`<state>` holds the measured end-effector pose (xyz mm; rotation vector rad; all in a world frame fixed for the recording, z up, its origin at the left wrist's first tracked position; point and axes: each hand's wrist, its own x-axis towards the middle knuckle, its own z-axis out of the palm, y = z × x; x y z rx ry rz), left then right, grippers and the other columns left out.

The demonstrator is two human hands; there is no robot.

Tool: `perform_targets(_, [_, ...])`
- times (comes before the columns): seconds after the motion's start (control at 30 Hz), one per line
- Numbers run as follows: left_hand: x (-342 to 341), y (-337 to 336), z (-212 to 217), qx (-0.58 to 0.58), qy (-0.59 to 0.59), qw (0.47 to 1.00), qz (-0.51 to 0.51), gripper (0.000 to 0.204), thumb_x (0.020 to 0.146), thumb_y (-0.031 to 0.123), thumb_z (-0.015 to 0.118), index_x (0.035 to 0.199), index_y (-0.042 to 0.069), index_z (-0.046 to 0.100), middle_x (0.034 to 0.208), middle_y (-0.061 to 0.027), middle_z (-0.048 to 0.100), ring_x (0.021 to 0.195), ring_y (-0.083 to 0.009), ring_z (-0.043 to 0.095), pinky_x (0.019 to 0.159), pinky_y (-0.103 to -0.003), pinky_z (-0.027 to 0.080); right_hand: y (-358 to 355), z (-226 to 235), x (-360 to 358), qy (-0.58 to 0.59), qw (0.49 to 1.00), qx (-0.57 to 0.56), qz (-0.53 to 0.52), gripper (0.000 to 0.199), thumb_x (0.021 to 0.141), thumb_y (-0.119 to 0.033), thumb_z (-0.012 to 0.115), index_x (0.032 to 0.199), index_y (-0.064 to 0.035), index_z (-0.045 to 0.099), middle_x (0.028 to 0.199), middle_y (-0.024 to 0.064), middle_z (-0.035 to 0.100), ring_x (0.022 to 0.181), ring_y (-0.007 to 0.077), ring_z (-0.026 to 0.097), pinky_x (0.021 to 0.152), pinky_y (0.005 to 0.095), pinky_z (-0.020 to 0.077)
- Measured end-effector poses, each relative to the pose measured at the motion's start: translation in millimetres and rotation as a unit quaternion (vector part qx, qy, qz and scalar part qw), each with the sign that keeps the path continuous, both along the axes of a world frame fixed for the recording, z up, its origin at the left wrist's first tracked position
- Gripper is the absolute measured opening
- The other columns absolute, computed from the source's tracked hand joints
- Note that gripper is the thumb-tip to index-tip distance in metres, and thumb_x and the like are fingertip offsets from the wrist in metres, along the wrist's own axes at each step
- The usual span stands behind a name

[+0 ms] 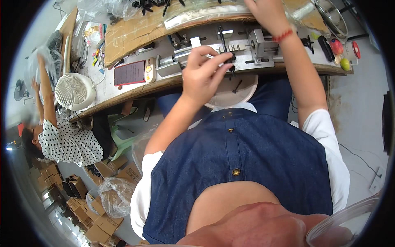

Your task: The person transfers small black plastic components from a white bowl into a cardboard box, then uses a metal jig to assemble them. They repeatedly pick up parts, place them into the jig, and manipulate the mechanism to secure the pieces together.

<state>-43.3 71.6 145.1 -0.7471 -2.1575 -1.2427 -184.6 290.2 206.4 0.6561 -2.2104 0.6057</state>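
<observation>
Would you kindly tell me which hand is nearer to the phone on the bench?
Left: the left hand is right of the phone; the right hand is farther right and forward.

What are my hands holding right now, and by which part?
Your left hand seems to pinch a slender black part toward its near end. Your right hand: can't tell, fingertips out of frame.
</observation>
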Motion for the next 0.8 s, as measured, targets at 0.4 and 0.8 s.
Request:
perform_targets(0.4, [-2, 14, -41, -0.089, -0.041, 0.995, 0.026, 0.022, 0.087, 0.013, 0.079, 0.109, 0.012, 0.079, 0.126, -0.0061, 0.071, 0.089, -0.0219, 0.075, 0.073, -0.032, 0.061, -26, 19, -38, -0.160, 0.968, 0.154, -0.113, 0.022, 0.085, -0.028, 0.073, 0.083, -0.0052, 0.072, 0.085, 0.0172, 0.073, 0.088, 0.0370, 0.071, 0.080, 0.0492, 0.0550])
perform_targets(0.8, [-23, -16, 10, -0.112, -0.031, 0.992, 0.041, 0.032, 0.091, 0.004, 0.067, 0.119, 0.016, 0.076, 0.120, -0.0054, 0.072, 0.097, -0.0253, 0.073, 0.084, -0.036, 0.059, 2, 41, 4, -0.192, 0.979, -0.063, 0.000, 0.017, 0.085, -0.012, 0.072, 0.096, -0.0005, 0.069, 0.088, 0.0158, 0.070, 0.084, 0.0334, 0.068, 0.078, 0.0412, 0.0524])
